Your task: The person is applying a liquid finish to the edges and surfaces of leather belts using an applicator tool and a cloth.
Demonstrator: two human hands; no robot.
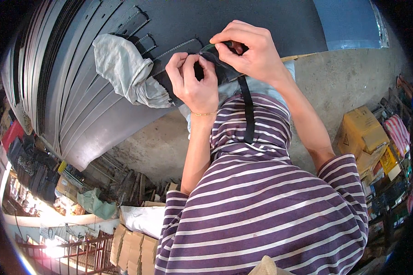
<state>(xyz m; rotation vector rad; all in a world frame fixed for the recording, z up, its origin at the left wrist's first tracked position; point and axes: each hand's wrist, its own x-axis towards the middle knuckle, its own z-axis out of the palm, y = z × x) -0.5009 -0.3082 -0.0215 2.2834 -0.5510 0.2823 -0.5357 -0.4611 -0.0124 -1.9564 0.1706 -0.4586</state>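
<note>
Both of my hands are raised over the edge of a broad dark grey sheet (pixel 280 27), gripping a small black piece (pixel 225 68) whose exact shape is partly hidden by my fingers. My left hand (pixel 192 82) has its fingers curled and pressed against the piece's left part. My right hand (pixel 254 52) pinches at its upper part, by a small dark greenish bit (pixel 209 46) too small to name. A black strap (pixel 247 110) hangs below them over my striped shirt. A crumpled pale grey cloth (pixel 121 66) lies left of my hands, beside narrow strips with chain-like pale patterning (pixel 174 48).
Layered grey sheets (pixel 78 68) fan out at upper left, with a blue panel (pixel 348 23) at upper right. Cardboard boxes (pixel 360 130) and assorted goods line the right side of the concrete floor (pixel 330 82). Stacked cardboard (pixel 133 247) and dark bundled items (pixel 30 169) are at lower left.
</note>
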